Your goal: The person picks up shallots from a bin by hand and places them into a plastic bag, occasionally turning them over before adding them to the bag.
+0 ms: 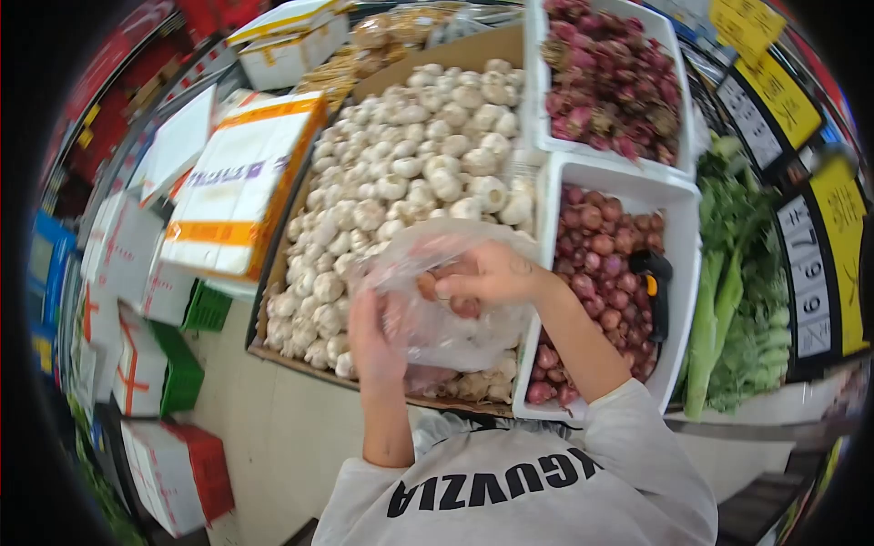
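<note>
A thin clear plastic bag (437, 323) hangs between my hands, over the front of a big bin of white garlic (401, 164). My left hand (375, 332) grips the bag's left side. At the bag's mouth, my right hand (492, 273) has its fingers closed round small reddish-brown onions (462, 305). To the right, a white foam box (685, 273) holds small red onions (605, 241), with a black and orange handled tool (654, 291) lying on them at the right side. Behind it, another foam box (687, 118) contains darker purple-red onions (610, 82).
Leafy green vegetables (737, 300) lie right of the onion box, beside yellow and white price signs (810, 264). At left stand a white box with orange tape (241, 187), stacked white cartons (150, 355) and green crates (182, 369). Packaged goods (382, 32) sit behind the garlic.
</note>
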Action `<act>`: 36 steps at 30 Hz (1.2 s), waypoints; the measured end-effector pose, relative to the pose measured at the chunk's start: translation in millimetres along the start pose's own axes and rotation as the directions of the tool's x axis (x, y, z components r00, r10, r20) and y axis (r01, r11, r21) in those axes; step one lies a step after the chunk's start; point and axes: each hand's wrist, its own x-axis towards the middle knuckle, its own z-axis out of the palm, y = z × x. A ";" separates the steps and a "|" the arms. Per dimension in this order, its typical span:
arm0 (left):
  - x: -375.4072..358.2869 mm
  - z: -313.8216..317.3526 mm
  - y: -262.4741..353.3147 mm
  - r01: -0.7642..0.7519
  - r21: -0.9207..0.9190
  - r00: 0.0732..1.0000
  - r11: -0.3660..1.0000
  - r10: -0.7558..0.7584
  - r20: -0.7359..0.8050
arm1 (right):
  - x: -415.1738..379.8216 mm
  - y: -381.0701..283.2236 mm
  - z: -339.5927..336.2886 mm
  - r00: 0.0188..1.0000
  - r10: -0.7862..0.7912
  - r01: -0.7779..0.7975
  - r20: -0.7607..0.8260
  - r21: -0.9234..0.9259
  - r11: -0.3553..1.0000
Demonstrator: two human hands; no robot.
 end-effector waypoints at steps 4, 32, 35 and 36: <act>4.6 -12.3 -3.3 0.066 -0.028 0.986 0.997 -0.061 0.154 | -60.4 20.8 -18.4 0.867 -0.462 0.286 -0.186 -0.573 0.768; 11.4 58.9 53.8 -0.364 0.438 0.599 0.822 -0.154 0.786 | -70.6 106.9 -137.5 0.410 -0.554 -0.691 -0.725 -0.643 0.330; 7.8 59.4 53.1 -0.459 0.476 0.731 0.750 0.015 0.682 | -83.6 89.6 -123.4 0.343 -0.747 -0.393 -0.570 -0.809 0.437; 12.5 57.2 58.2 -0.463 0.469 0.677 0.752 -0.041 0.735 | -88.6 70.1 -101.5 0.349 -0.508 -0.268 -0.787 -0.604 0.751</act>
